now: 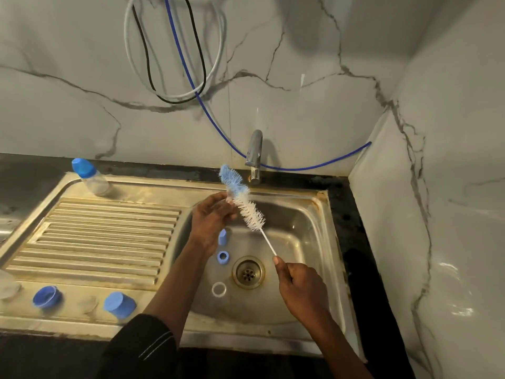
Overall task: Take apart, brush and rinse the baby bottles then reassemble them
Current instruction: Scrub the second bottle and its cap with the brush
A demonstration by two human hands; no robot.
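Head view: blue-white bottle brush (pixel 247 206)

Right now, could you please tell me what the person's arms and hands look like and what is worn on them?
The left hand and right hand are bare: no gloves, rings or watch show. A dark sleeve with thin pale lines covers the left arm near the elbow. The right forearm is bare to the frame's edge.

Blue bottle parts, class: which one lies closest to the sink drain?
The small blue ring just left of the drain; the other blue piece lies farther back, two caps sit on the drainboard.
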